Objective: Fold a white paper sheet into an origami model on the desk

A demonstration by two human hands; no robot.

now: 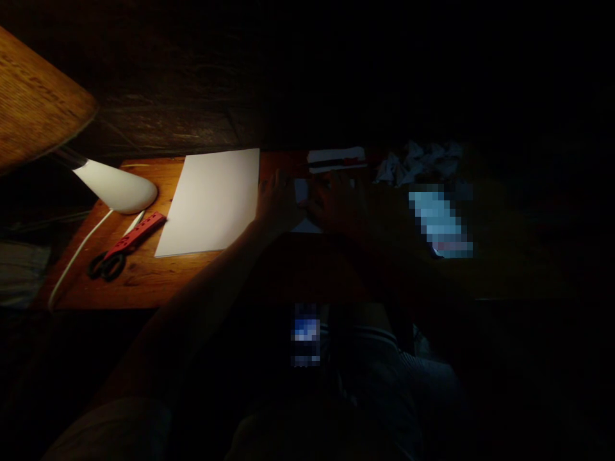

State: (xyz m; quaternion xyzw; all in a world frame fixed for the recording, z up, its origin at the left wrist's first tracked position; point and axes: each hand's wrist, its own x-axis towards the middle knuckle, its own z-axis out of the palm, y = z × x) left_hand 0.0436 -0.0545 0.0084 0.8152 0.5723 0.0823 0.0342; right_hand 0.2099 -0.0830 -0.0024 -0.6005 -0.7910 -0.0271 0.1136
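Note:
In the dim middle of the table, a small white piece of paper (302, 189) lies between my two hands. My left hand (277, 203) is at its left side, fingers bent and closed on the paper, close to the right edge of a large white sheet (214, 198). From the right, my right hand (336, 203) is closed on the same paper, its thumb pointing left across it. Deep shadow hides most of the fingertips and the paper's edges under both hands.
A lamp with a white base (120, 187) stands at left, its cord (79, 256) hanging over the table edge. Nearby lie black-handled scissors (114, 264) and a red strip (134, 233). Behind my hands is a white item (336, 159); crumpled paper (423, 163) and a blurred phone-like object (439, 221) lie right.

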